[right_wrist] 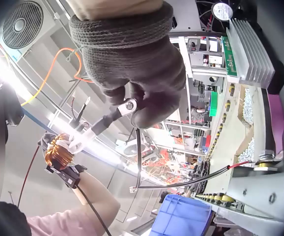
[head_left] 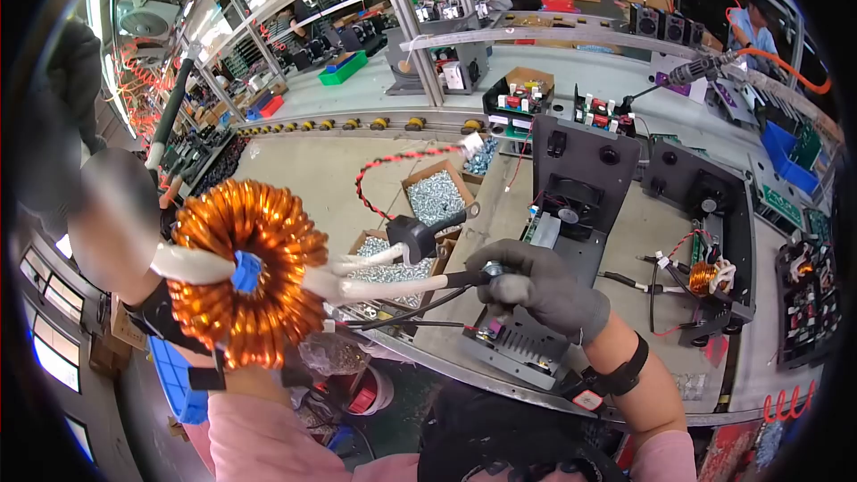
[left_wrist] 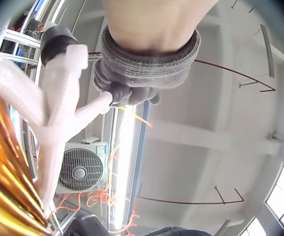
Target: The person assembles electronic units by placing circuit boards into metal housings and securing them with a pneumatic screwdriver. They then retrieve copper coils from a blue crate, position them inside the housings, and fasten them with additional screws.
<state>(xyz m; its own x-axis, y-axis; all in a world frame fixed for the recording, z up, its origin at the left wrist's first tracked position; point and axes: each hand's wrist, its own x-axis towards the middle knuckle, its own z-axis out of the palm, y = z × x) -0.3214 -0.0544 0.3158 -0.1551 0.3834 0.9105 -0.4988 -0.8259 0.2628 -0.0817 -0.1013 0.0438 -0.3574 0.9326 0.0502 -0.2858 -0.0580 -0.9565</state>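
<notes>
A copper-wound toroidal coil (head_left: 250,272) with a blue piece at its centre hangs close before the head camera. Thick white-sleeved leads run from it to both sides. My left hand (left_wrist: 144,73), in a grey knitted glove, is raised and curls its fingers round the dark end of one white lead (left_wrist: 95,105); in the head view it is blurred. Over the bench, my gloved right hand (head_left: 544,286) pinches the ring terminal (right_wrist: 128,106) of another lead, a screw showing in its hole. A thin black wire (right_wrist: 140,157) runs from those fingers toward the metal chassis.
Below the leads stand cartons of small screws (head_left: 436,196). A black ring-shaped part (head_left: 412,236) with a twisted red-black cable hangs beside the coil. Open chassis (head_left: 580,187) with fans and heatsinks fill the right side. A power screwdriver (head_left: 701,70) hangs at the upper right.
</notes>
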